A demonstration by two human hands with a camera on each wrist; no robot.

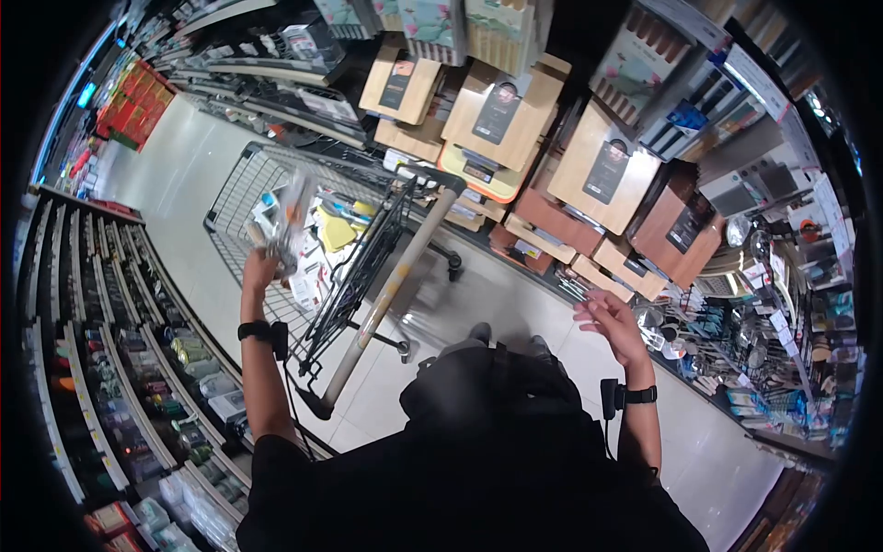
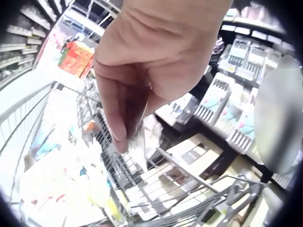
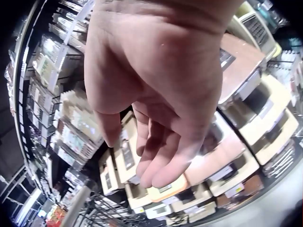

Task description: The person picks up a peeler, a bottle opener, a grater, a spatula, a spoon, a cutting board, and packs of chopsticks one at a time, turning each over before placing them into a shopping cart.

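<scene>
Over the near left part of the shopping cart (image 1: pixel 219 191), my left hand (image 1: pixel 259 269) pinches a clear, shiny plastic package (image 1: pixel 296 213). The package is blurred, and I cannot tell what is inside it. In the left wrist view, the fingers and thumb of the left hand (image 2: pixel 156 52) close on its thin edge (image 2: pixel 138 150). Beneath it, the cart holds white printed packets and a yellow item (image 1: pixel 337 230). My right hand (image 1: pixel 614 324) hangs in the air with nothing in it, fingers loosely bent, near the cutting board display; the right wrist view shows the same hand (image 3: pixel 156 90) above the boards.
The cart's push handle (image 1: pixel 391 287) slants between me and its basket. Wooden cutting boards (image 1: pixel 497 109) are stacked along the right, beside hanging kitchen utensils (image 1: pixel 759 248). Shelves of small goods (image 1: pixel 120 368) line the left side. A red stacked display (image 1: pixel 135 106) stands down the aisle.
</scene>
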